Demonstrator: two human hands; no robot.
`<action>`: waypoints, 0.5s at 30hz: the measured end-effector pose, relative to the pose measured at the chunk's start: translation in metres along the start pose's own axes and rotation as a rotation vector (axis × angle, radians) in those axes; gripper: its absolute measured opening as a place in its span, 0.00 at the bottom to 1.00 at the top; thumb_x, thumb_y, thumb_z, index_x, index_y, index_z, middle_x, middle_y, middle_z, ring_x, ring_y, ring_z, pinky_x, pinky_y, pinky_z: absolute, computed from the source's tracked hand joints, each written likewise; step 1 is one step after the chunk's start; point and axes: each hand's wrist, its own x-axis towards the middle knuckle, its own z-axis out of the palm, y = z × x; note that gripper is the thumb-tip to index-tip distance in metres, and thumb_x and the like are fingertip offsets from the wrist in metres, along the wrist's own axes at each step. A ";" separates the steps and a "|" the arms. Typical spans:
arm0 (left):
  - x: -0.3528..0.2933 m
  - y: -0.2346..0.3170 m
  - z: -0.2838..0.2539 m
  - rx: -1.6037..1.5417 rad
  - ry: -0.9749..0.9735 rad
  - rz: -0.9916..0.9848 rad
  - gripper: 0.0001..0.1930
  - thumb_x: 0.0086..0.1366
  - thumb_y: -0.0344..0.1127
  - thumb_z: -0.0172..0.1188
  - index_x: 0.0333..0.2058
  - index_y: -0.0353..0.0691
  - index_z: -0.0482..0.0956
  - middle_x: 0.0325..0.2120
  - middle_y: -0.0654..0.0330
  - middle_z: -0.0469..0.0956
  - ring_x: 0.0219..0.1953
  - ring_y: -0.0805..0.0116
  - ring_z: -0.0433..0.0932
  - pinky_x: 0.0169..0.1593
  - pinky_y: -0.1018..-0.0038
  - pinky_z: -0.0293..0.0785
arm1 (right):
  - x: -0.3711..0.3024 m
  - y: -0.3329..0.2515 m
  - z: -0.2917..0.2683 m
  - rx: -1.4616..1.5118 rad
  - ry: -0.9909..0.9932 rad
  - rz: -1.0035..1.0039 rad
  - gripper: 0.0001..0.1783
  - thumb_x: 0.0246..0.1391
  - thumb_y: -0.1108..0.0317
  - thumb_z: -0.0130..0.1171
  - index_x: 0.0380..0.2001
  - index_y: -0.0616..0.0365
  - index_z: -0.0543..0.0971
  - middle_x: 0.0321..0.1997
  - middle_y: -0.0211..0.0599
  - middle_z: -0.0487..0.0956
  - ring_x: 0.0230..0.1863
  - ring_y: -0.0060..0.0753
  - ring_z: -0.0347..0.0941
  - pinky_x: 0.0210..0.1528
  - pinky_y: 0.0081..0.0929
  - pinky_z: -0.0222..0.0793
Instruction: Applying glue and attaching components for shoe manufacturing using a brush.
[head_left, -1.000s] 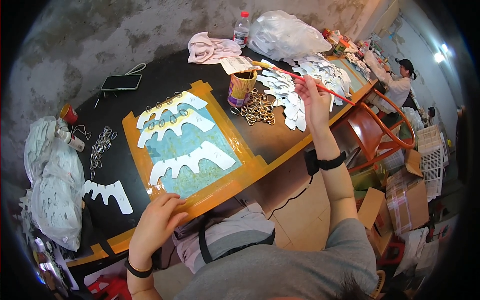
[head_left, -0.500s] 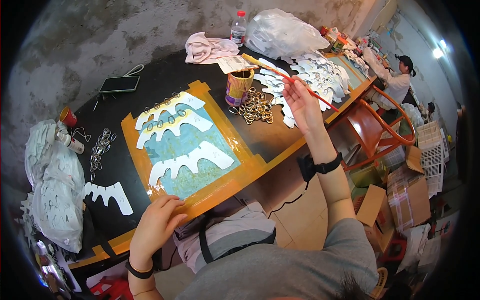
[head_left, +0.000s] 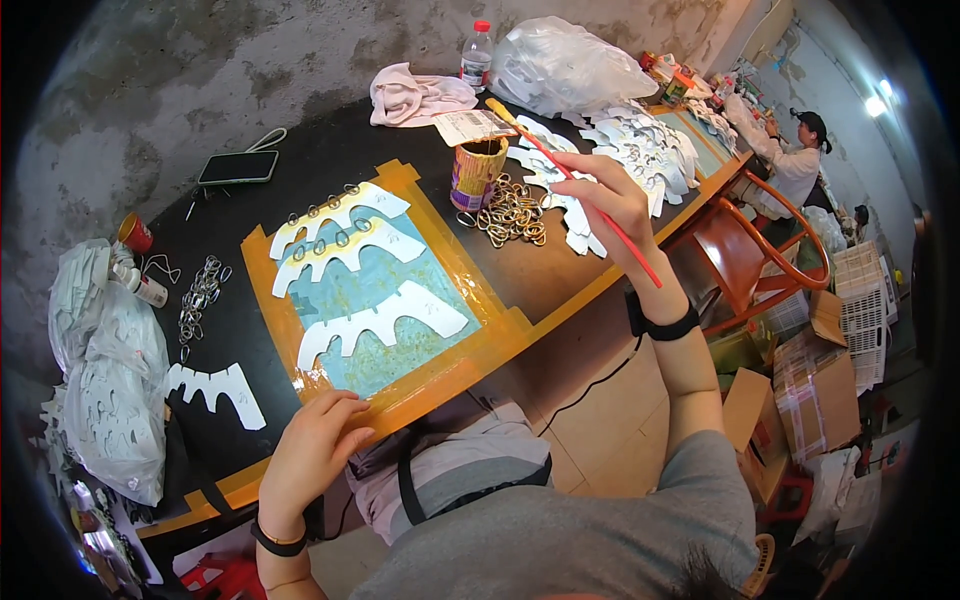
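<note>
My right hand (head_left: 612, 195) is closed round the red handle of a paintbrush (head_left: 535, 143). Its yellowed tip points up and away, beyond a glue-stained can (head_left: 478, 178). At the near edge of a tape-bordered blue-green board (head_left: 405, 290) rests my left hand (head_left: 318, 435), fingers loosely bent and holding nothing. Three white cut-out pieces with arched edges lie on this board. The far piece (head_left: 365, 205) and the middle piece (head_left: 385, 245) have yellowish upper edges with metal rings along them; the nearest piece (head_left: 390, 325) shows no rings.
Metal rings (head_left: 515, 215) are heaped by the can, with more rings (head_left: 203, 295) at left. White pieces (head_left: 640, 150) pile up at right. A phone (head_left: 238, 168), pink cloth (head_left: 420, 97), bottle (head_left: 478, 60) and plastic bags (head_left: 115, 390) surround the work. A co-worker (head_left: 795, 165) sits far right.
My right hand has turned over from palm-up to back-up and come nearer, drawing the brush's handle end down toward me. My left hand has stayed put.
</note>
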 end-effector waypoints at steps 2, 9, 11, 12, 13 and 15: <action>-0.001 0.000 0.000 -0.003 0.000 0.001 0.15 0.60 0.34 0.64 0.43 0.33 0.78 0.44 0.50 0.77 0.47 0.49 0.76 0.52 0.64 0.72 | 0.005 0.001 -0.005 -0.038 -0.021 -0.039 0.16 0.44 0.86 0.61 0.37 0.59 0.82 0.48 0.42 0.81 0.43 0.41 0.78 0.44 0.30 0.74; -0.002 -0.001 0.001 -0.009 0.007 -0.004 0.14 0.59 0.34 0.64 0.43 0.33 0.78 0.44 0.50 0.77 0.47 0.49 0.76 0.51 0.64 0.72 | 0.015 0.002 -0.001 -0.102 0.145 0.019 0.13 0.47 0.82 0.64 0.38 0.61 0.82 0.38 0.40 0.83 0.36 0.41 0.79 0.38 0.28 0.74; -0.001 -0.002 0.001 -0.006 0.005 -0.004 0.14 0.59 0.34 0.64 0.43 0.33 0.78 0.44 0.50 0.77 0.47 0.49 0.76 0.51 0.64 0.73 | 0.012 0.006 0.001 -0.095 0.181 0.081 0.10 0.50 0.80 0.64 0.38 0.61 0.82 0.36 0.39 0.83 0.34 0.37 0.80 0.37 0.27 0.74; -0.001 -0.002 0.000 -0.007 0.007 -0.001 0.14 0.59 0.34 0.64 0.43 0.33 0.78 0.44 0.50 0.77 0.47 0.49 0.77 0.51 0.64 0.73 | 0.010 0.008 0.002 -0.086 0.217 0.144 0.08 0.52 0.78 0.64 0.38 0.61 0.82 0.34 0.39 0.83 0.33 0.34 0.80 0.36 0.26 0.75; -0.001 -0.003 0.001 -0.009 0.009 0.000 0.15 0.59 0.34 0.64 0.43 0.33 0.78 0.44 0.50 0.77 0.47 0.49 0.77 0.51 0.64 0.73 | 0.007 0.009 0.003 -0.085 0.217 0.143 0.08 0.52 0.78 0.64 0.38 0.61 0.82 0.34 0.39 0.83 0.33 0.34 0.80 0.36 0.26 0.75; -0.001 -0.003 0.001 -0.009 0.012 0.000 0.15 0.59 0.34 0.64 0.43 0.33 0.78 0.44 0.50 0.77 0.47 0.49 0.77 0.50 0.64 0.73 | 0.000 0.010 0.006 0.155 0.248 0.500 0.04 0.57 0.76 0.61 0.36 0.64 0.80 0.33 0.40 0.83 0.34 0.29 0.81 0.37 0.25 0.76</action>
